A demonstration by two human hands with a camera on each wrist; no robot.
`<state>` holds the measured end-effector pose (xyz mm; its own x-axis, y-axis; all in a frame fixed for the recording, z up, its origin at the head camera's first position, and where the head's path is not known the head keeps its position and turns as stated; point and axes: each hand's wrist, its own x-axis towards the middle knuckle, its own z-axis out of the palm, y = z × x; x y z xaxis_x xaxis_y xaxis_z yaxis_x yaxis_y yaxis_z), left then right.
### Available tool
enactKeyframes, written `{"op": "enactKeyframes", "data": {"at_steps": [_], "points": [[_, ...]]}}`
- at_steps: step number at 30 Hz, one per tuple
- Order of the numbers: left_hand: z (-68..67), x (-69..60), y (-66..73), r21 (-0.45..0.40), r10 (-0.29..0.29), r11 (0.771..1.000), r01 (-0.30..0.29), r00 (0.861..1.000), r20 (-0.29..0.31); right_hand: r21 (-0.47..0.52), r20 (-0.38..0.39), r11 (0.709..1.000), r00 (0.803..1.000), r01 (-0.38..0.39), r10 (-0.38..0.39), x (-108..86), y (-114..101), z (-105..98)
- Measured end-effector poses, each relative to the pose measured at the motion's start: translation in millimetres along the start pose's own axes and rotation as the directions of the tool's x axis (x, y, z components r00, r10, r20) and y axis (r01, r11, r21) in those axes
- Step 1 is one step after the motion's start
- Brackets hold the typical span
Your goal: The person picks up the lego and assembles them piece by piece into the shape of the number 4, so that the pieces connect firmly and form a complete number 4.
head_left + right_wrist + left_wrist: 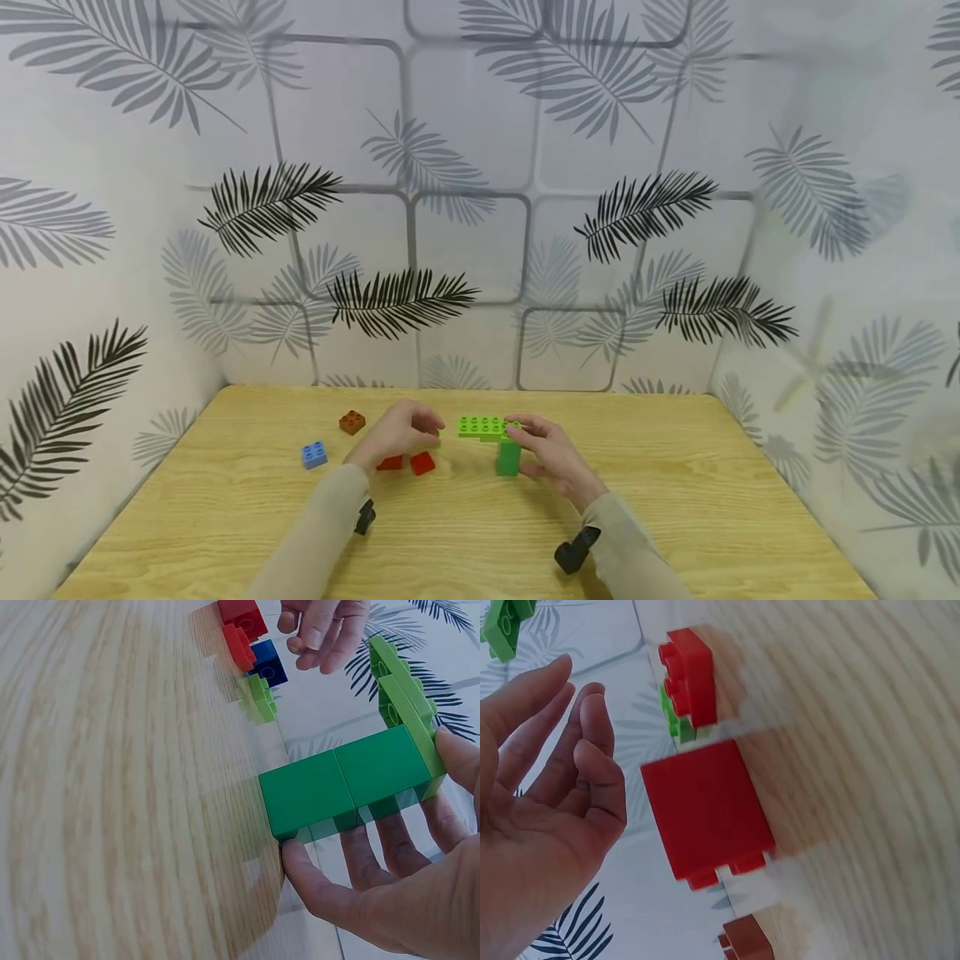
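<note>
Leaf-patterned wall [465,133] and wood-grain table [465,542]: brick assembly, two-handed

Bearings: clock centred on the left hand [397,435], head view, twelve toward the wall.

Left hand, one. Fingers loosely bent; nothing visible between them. Poised near the loose bricks.

Green stack, one, at three o'clock: two dark green bricks [343,781], one on the other, upright.

Lime top pieces [478,427], seated on the stack and jutting toward the left hand; no support seen under their free end.

Right hand [557,462], one, on the stack's far side. Gripping it: digits along the dark green side, one fingertip against the lime corner.

Red bricks, two: one at six o'clock [390,462], partly covered; one between four and five [422,463]. In the left wrist view, the nearer red block shows studs to one side and appears to lie on its side.

Small lime brick [262,697], near three o'clock, mostly hidden in head view.

Blue brick [314,454], between eight and nine. Brown brick [352,422], between nine and ten.

Handling notes, by judgement: brace the stack low with the right hand, since the overhang probably tips it toward nine. Pick bricks by opposite sides, turn studs upward, align before pressing. For any addition over the overhang, support from beneath and press straight down.
</note>
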<state>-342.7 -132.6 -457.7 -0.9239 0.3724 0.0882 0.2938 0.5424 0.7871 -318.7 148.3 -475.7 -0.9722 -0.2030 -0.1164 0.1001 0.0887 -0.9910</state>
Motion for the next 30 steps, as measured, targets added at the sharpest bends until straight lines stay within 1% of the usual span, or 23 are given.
{"op": "enactKeyframes", "data": {"at_steps": [2, 8, 11, 15, 20, 23, 26, 30], "points": [[-1.2, -2.0, -1.3, 0.025, 0.01, 1.0, -0.011, 1.0, 0.009, -0.004, -0.004, 1.0, 1.0, 0.002, -0.002, 0.6, 2, 0], [-1.8, -5.6, -9.8, 0.076, -0.019, 0.997, 0.015, 0.999, 0.049, 0.005, -0.011, 1.0, 1.0, -0.011, 0.011, 1.9, 4, 0], [-1.9, -7.1, -12.8, 0.126, -0.014, 0.992, 0.005, 0.998, 0.069, 0.012, -0.003, 1.0, 1.0, -0.013, 0.013, 0.1, 2, 0], [-3.4, -9.5, -11.8, 0.178, -0.014, 0.984, -0.003, 0.995, 0.094, 0.009, 0.006, 1.0, 1.0, -0.005, 0.005, -0.7, 0, 0], [-3.5, -11.3, -9.3, 0.251, -0.034, 0.968, 0.001, 0.991, 0.126, 0.011, 0.012, 1.0, 1.0, -0.002, 0.002, 1.5, -2, -1], [-1.4, -12.2, -10.7, 0.31, -0.048, 0.951, 0.005, 0.99, 0.131, 0.013, 0.01, 1.0, 1.0, -0.005, 0.005, 2.1, -1, -1], [1.0, -12.4, -12.2, 0.348, -0.059, 0.937, 0.012, 0.99, 0.125, 0.012, 0.009, 1.0, 1.0, -0.008, 0.007, 1.8, 0, -1], [3.2, -11.9, -12.6, 0.352, -0.049, 0.936, 0.007, 0.993, 0.11, 0.016, 0.009, 1.0, 1.0, -0.008, 0.008, 1.7, 0, -1]]}}
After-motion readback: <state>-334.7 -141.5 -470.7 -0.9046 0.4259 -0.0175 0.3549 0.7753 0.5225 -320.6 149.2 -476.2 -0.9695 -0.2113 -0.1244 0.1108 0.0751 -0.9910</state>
